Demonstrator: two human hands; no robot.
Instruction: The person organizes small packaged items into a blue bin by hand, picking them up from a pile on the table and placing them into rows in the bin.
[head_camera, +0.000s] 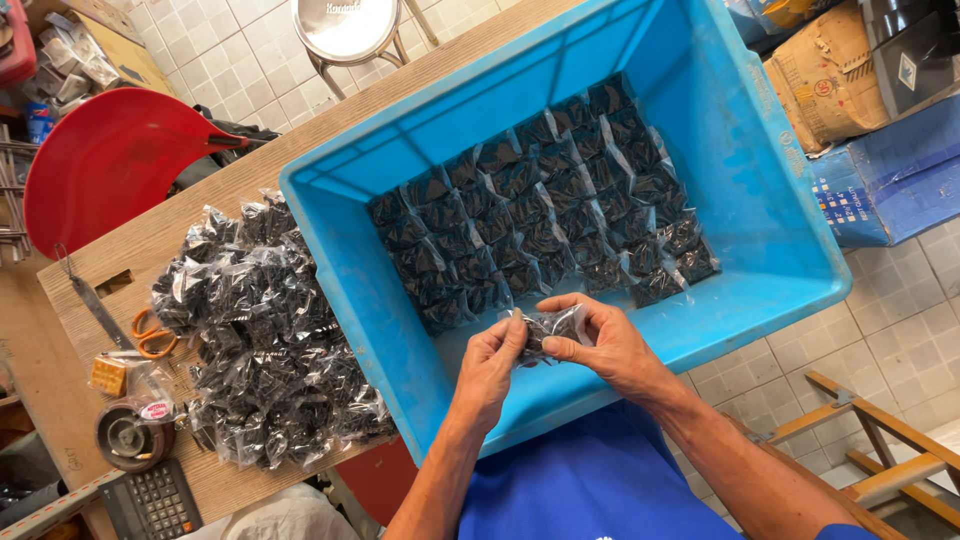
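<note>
Small packet (548, 328): a clear plastic bag of dark pieces, held between both hands just above the near, bare part of the blue crate (770, 215), beside the last row already laid there.
Left hand (492, 358): closed on the packet's left end, fingertips pinched over the plastic; the thumb is hidden behind the bag.
Right hand (606, 340): closed on the packet's right end, thumb on top and fingers curled under, so the bag is kept flat and stretched between the two grips.
Two-handed hold: judged to be a way of flattening the contents, so that the bag sits level like its neighbours.
Packed rows (545, 200): like packets laid edge to edge, overlapping slightly, filling the far part of the crate floor; the near strip is left bare.
Loose heap (265, 345): unsorted packets piled on the wooden table (150, 240), touching the crate's left wall, within easy reach of the left hand.
Table edge: orange-handled scissors (150, 335), a tape roll (130, 435) and a calculator (155, 500) are kept clear of the heap.
Beyond the table: a red plastic seat (110, 160) and a metal stool (345, 28).
</note>
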